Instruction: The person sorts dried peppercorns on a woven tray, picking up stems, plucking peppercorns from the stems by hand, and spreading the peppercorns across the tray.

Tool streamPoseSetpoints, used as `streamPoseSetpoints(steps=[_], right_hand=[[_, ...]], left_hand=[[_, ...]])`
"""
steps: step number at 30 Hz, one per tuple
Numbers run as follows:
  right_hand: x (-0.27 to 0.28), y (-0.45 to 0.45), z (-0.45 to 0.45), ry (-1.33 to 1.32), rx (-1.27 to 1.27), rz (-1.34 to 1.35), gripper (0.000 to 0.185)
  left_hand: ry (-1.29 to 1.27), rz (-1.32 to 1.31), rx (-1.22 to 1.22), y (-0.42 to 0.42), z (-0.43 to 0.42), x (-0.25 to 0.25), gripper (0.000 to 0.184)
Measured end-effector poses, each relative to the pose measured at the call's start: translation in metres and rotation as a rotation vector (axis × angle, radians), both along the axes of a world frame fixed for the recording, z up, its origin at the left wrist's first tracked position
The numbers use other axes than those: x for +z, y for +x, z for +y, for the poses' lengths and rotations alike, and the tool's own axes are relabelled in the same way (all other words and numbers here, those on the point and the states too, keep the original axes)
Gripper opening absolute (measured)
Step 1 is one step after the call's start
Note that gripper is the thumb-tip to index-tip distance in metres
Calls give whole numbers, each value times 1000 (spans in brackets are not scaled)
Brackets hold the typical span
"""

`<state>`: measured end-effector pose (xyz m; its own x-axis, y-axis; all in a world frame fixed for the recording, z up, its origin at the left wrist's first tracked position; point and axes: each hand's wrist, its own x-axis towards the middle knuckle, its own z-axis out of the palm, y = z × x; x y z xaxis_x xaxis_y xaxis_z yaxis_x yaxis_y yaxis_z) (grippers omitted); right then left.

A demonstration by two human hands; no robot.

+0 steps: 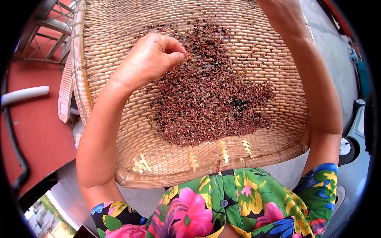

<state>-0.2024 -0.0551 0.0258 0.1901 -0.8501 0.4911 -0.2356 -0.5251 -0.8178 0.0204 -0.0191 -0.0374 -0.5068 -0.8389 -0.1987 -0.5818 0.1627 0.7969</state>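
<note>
A wide woven winnowing tray lies in front of my body, its near rim close to my shirt. Spread over its middle is a heap of dried reddish-brown peppercorn husks, with shiny black seeds mixed in. My left hand hovers above the upper left of the heap, thumb and forefinger pinched together; whatever is between the tips is too small to make out. At the far right of the tray is my right hand, its fingers cut off by the top of the frame.
Pale strips are woven into the tray near its front rim. On the left are a metal frame, a pale plastic piece and a white pipe over red floor. A wheeled grey-blue object stands at the right.
</note>
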Motion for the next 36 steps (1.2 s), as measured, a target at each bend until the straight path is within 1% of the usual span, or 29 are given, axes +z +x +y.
streamPoseSetpoints(steps=[1, 2, 3, 4, 5, 7, 8, 9, 10, 11, 12, 13, 14, 15, 16, 17, 19, 20, 21, 22, 23, 24, 26, 27, 29, 30, 31, 34, 36], right_hand=[[10, -8, -16, -112, -76, 45, 11], [14, -19, -36, -234, -111, 101, 10], [19, -28, -48, -331, -266, 263, 10], [17, -43, -69, -361, -327, 320, 11], [16, -54, -80, -362, -327, 323, 11], [9, -68, -89, -26, -368, 190, 17], [2, -75, -89, -132, -472, 425, 23], [-4, -74, -84, -242, -572, 658, 31], [-14, -71, -77, -375, -679, 944, 45], [-26, -66, -69, -404, -559, 899, 44], [-36, -56, -59, -425, -435, 855, 44], [-45, -43, -46, -366, -305, 887, 28], [-74, -38, -44, -178, -217, 1002, 18], [-65, -13, -12, 47, -97, 1020, 19], [-82, -7, -2, 13, -54, 1117, 21], [-92, -1, 9, -8, -51, 1047, 23], [-99, 3, 9, 31, 99, 798, 20], [-96, 3, 10, 33, 99, 796, 20], [-90, 3, 11, 249, 117, 677, 19], [-85, 5, 12, 463, 134, 554, 18], [-83, 4, 12, 466, 134, 554, 18], [-81, 3, 13, 544, 145, 496, 18], [-75, 4, 15, 661, 153, 397, 17], [-74, 4, 15, 661, 154, 395, 17], [-73, 4, 15, 726, 189, 269, 16], [-73, 4, 16, 725, 188, 266, 16], [-73, 4, 17, 721, 213, 238, 16], [-68, 7, 21, 710, 255, 197, 16], [-67, 9, 23, 700, 271, 183, 15]], left_hand=[[-6, 3, -4, 0, -1, 0, 15], [-62, -72, 12, -1, -1, 0, 16], [-117, -147, 30, -1, -2, 1, 16], [-102, -171, 35, -1, -2, 1, 18], [-102, -168, 35, -1, -2, 2, 18], [35, -56, 93, -1, -1, 3, 19], [6, -63, 39, -1, 0, 5, 19], [7, -60, 41, 0, -1, 3, 19], [-73, -88, 1, 1, -2, 0, 18], [-157, -119, -40, 2, -2, -2, 18], [-159, -120, -41, 3, -2, -5, 18], [-288, -166, -37, 5, -3, -8, 18], [-417, -212, -30, 6, -3, -10, 17], [-416, -212, -29, 5, -3, -8, 17], [-367, -259, -5, 3, -3, -4, 17], [-319, -306, 16, 2, -2, -2, 18], [-280, -275, 30, 2, -4, -5, 17], [-238, -240, 48, 3, -5, -7, 17], [-234, -242, 48, 4, -6, -10, 17], [-201, -185, 58, 4, -8, -12, 17], [-171, -127, 68, 5, -8, -13, 18], [-170, -124, 67, 4, -9, -13, 18], [-17, -14, 119, 2, -8, -7, 17], [-16, -16, 119, 0, -6, -4, 17], [242, 319, 271, -6, -3, 0, 18], [287, 368, 232, -5, -4, 1, 19], [287, 368, 229, -6, -4, -1, 19], [276, 538, 315, -13, -2, -6, 21], [254, 560, 323, -15, -2, -7, 20]])
